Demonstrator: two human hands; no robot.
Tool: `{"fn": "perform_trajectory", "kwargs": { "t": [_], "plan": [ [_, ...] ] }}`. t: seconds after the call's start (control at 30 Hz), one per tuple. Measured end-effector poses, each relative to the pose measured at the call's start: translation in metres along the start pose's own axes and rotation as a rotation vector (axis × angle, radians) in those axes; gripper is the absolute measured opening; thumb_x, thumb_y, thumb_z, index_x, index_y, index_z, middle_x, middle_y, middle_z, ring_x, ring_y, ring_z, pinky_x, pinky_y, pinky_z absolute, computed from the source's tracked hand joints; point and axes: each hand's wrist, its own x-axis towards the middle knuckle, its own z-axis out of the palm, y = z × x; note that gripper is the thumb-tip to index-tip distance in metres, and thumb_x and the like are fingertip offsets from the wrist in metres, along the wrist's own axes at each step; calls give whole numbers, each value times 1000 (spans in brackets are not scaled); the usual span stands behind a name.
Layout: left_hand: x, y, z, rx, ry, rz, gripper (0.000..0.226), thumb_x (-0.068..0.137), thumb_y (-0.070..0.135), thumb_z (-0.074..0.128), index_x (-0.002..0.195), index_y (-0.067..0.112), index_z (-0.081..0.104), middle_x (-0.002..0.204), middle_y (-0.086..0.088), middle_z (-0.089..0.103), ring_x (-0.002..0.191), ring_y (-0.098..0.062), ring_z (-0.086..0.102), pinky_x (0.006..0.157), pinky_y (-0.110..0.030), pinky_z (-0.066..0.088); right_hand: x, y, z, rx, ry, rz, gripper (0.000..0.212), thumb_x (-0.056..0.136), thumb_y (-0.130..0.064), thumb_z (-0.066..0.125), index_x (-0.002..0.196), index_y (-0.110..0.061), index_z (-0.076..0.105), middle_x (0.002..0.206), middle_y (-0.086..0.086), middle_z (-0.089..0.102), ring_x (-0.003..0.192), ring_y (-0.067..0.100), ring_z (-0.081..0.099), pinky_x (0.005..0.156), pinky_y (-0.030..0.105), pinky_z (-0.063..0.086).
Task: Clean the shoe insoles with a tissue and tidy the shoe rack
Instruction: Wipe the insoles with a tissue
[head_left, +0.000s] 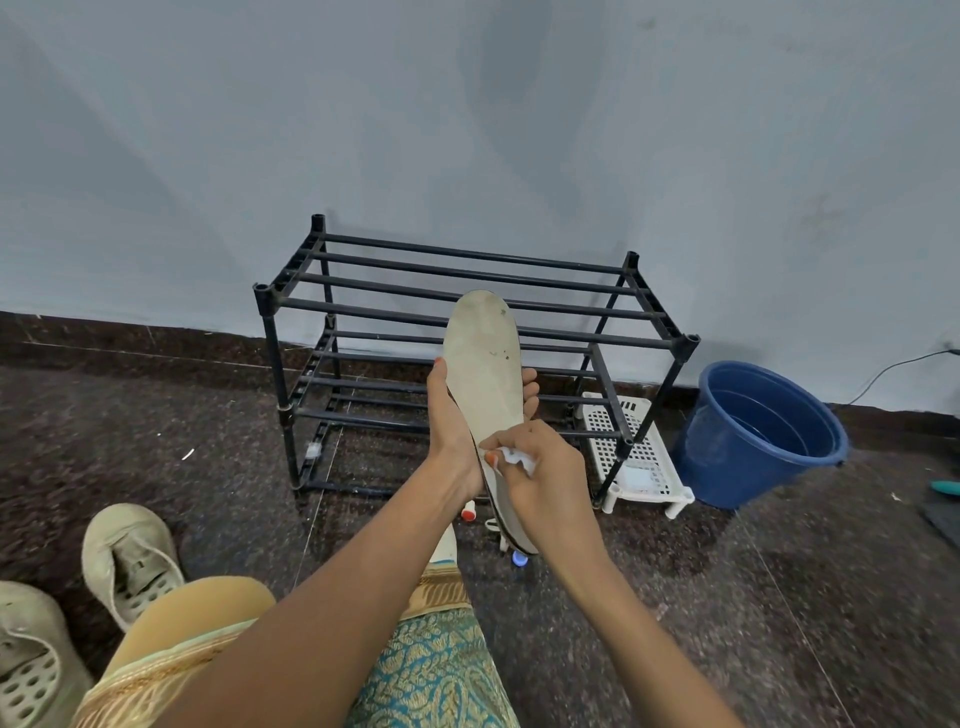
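My left hand (451, 415) grips a long beige insole (485, 358) by its middle and holds it upright in front of the black shoe rack (470, 306). Small dark marks show on the insole's upper part. My right hand (540, 470) is closed on a crumpled white tissue (513, 458) and presses it against the lower half of the insole. The rack's two tiers of bars carry no shoes. Two beige shoes (130, 561) lie on the floor at the lower left.
A blue bucket (763, 436) stands right of the rack, next to a white perforated plastic stand (636, 457). A small red-capped item (468, 513) and a blue-capped one (519, 559) lie on the dark speckled floor under my hands. My knees fill the bottom.
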Motion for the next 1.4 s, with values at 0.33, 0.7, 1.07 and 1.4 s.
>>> {"fn": "perform_trajectory", "kwargs": {
  "t": [0.33, 0.7, 1.07, 1.4],
  "plan": [
    [-1, -2, 1, 58, -8, -39, 77, 91, 63, 20, 101, 1, 65, 88, -15, 71, 73, -22, 68, 81, -34, 51, 8, 9, -2, -161, 124, -3, 17, 86, 1, 55, 91, -8, 68, 89, -2, 48, 87, 10, 47, 72, 3, 32],
    [0, 1, 2, -18, 23, 13, 74, 92, 60, 21, 102, -1, 63, 81, -16, 70, 66, -21, 65, 62, -26, 55, -6, 3, 2, 28, 19, 49, 15, 87, -3, 55, 93, -5, 69, 88, -4, 51, 78, -7, 48, 70, -4, 31],
    [-4, 0, 4, 51, 26, 2, 74, 93, 59, 19, 97, 2, 66, 83, -13, 71, 76, -21, 64, 79, -33, 49, 6, 17, 0, -174, 153, -20, 16, 87, -2, 55, 94, -9, 67, 91, -3, 49, 89, 12, 48, 75, 2, 32],
    [-2, 1, 2, -21, 52, 10, 73, 92, 59, 22, 104, 0, 64, 79, -13, 67, 61, -18, 63, 58, -24, 52, -2, 19, 6, -81, 46, 24, 18, 87, -3, 54, 97, -7, 69, 92, 2, 53, 86, 11, 49, 72, -3, 30]
  ]
}}
